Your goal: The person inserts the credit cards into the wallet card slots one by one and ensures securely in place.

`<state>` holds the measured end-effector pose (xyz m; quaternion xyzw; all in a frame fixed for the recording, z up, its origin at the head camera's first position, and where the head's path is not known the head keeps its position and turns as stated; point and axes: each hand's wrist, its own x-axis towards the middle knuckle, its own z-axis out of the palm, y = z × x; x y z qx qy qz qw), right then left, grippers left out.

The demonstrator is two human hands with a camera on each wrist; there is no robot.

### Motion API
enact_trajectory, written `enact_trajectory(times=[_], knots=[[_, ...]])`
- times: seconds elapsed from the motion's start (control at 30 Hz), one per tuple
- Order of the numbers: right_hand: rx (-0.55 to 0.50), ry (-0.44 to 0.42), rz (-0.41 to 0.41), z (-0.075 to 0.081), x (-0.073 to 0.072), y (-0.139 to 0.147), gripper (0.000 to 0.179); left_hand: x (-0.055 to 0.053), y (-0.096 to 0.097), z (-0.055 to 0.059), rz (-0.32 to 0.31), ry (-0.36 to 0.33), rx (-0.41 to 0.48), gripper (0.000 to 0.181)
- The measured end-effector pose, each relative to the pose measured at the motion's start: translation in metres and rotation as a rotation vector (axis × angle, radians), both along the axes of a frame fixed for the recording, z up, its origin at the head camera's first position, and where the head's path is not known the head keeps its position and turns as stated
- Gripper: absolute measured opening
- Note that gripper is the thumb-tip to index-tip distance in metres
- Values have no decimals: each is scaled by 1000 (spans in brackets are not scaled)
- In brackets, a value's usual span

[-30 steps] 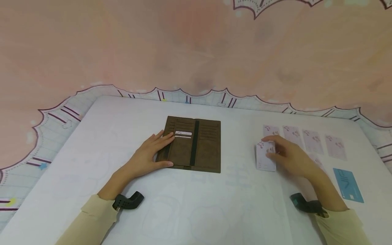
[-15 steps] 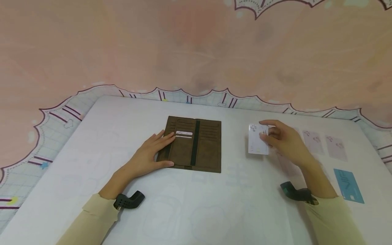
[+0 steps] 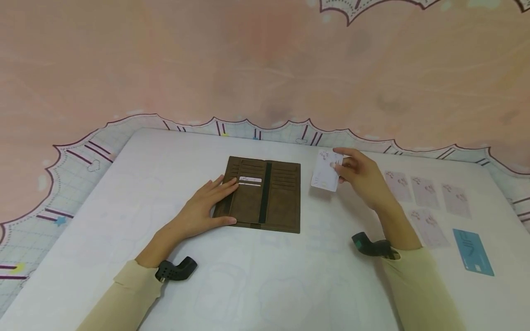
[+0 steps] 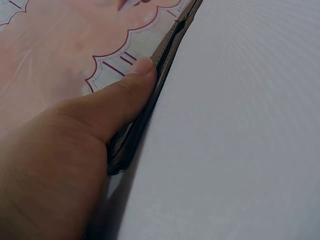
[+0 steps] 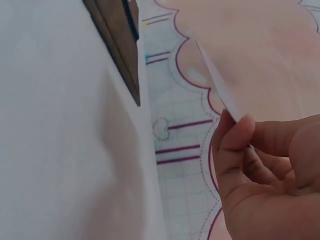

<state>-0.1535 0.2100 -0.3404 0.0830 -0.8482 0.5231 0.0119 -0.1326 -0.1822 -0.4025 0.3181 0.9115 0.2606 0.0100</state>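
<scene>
A brown wallet [image 3: 283,202] lies unfolded on the white table, with two cards [image 3: 250,179] showing in slots of its left panel. My left hand [image 3: 204,207] rests on the wallet's left side, fingers spread and straight, thumb at the lower edge. In the left wrist view the thumb [image 4: 125,95] presses along the wallet's edge [image 4: 145,117]. My right hand [image 3: 364,177] pinches a white card [image 3: 326,171] with a floral print between thumb and fingers, above the table just right of the wallet. The right wrist view shows that card [image 5: 215,82] edge-on in the pinch.
To the right lie several pale floral cards [image 3: 425,192] in a row, with another pale card [image 3: 429,228] below them. A blue card [image 3: 473,252] marked VIP lies nearer the right edge. A patterned backdrop [image 3: 265,64] rises behind the table.
My right hand has lifted the white card from the group on the right and carried it left and back, tilting it, close to the wallet. The left hand has stayed in place.
</scene>
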Motion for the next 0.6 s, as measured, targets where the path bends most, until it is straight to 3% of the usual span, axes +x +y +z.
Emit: enact_trajectory(times=[0.17, 0.6], knots=[[-97, -20, -34, 0, -8, -17, 43, 0, 1, 2, 2, -4, -4, 86], [-221, -50, -6, -6, -26, -50, 43, 0, 1, 1, 11, -9, -4, 85]])
